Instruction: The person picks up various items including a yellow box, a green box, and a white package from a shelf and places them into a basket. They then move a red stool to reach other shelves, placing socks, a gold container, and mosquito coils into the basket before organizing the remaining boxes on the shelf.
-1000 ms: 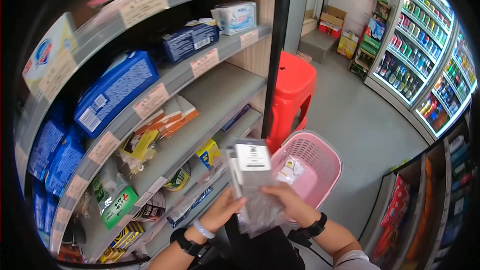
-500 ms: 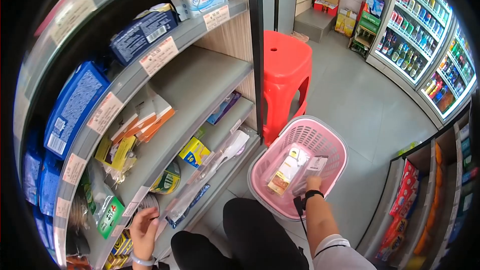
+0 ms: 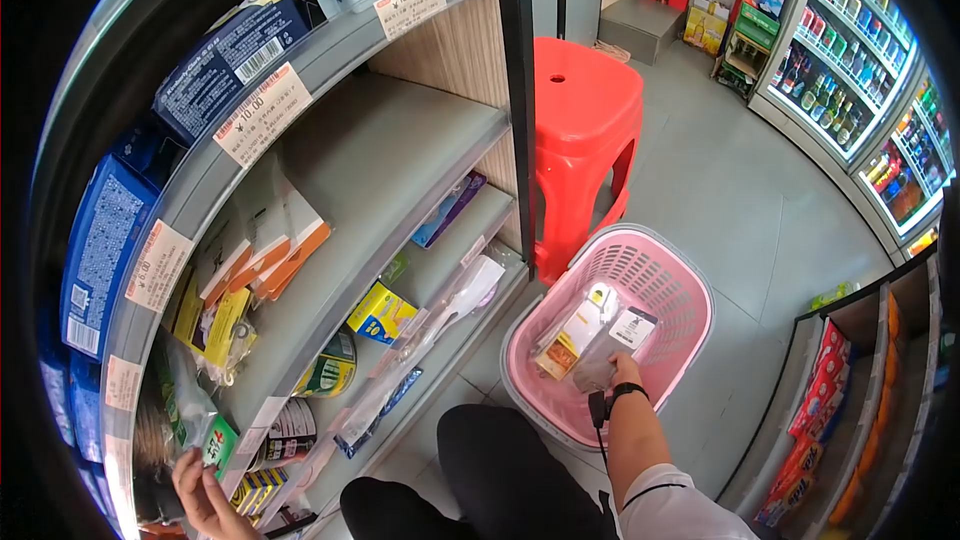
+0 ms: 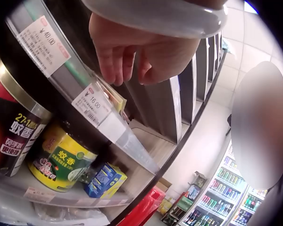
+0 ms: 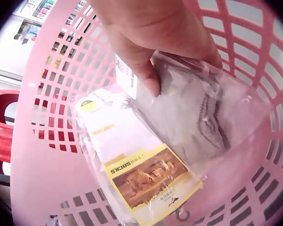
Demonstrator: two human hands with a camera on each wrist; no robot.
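**Pink Basket: Two Packets Inside, Right Hand Engaged**

Your left hand (image 3: 205, 502), cut off by the lower head-view edge, is near the green packet (image 3: 221, 443) on the shelf (image 3: 375, 170); its fingers are loosely bent, thumb apart, gripping nothing. The price card (image 3: 262, 114) reads ¥10.00. In the left wrist view, the yellow-green tub (image 4: 63, 161) reads 蚊香. Your pink basket (image 3: 684, 345) contains two clear-wrapped packets. The sock packet (image 5: 151, 181) reads "SOCKS". Against it lies the grey packet (image 5: 181, 115); fine print on its white label (image 3: 633, 326) is illegible. Your right hand (image 5: 153, 30) pinches this packet, thumb on top, other fingertips hidden.
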